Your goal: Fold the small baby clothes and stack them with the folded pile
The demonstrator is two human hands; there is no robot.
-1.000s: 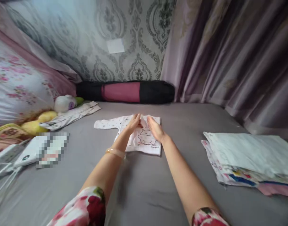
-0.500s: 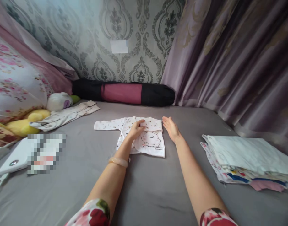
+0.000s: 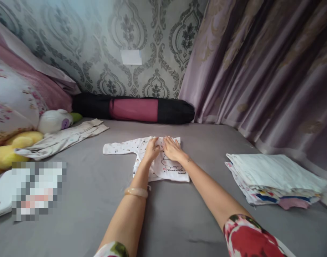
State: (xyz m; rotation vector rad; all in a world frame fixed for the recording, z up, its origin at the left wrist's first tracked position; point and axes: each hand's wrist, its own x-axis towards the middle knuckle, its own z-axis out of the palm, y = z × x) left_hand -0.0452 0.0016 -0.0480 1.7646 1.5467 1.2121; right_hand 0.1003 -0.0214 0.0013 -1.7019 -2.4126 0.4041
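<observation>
A small white baby shirt [image 3: 168, 170] with dots and a cartoon print lies flat on the grey bed sheet [image 3: 80, 200]. Its left sleeve [image 3: 119, 147] stretches out to the left; the right side is folded in. My left hand [image 3: 152, 149] rests flat on the shirt's chest, fingers stretched out. My right hand [image 3: 172, 148] lies flat beside it on the upper part of the shirt, fingers spread. The two hands almost touch. A pale bangle [image 3: 136, 192] circles my left wrist.
A stack of folded clothes [image 3: 272, 178] sits at the right. A black and pink roll bag [image 3: 133, 110] lies along the wall. Another light garment [image 3: 64, 138], soft toys [image 3: 53, 120] and floral bedding [image 3: 13, 103] are at the left. Purple curtains [image 3: 259, 71] hang on the right.
My right hand, which had moved off to the right of the shirt half a second ago, has come back onto it beside my left hand. The view has shifted slightly.
</observation>
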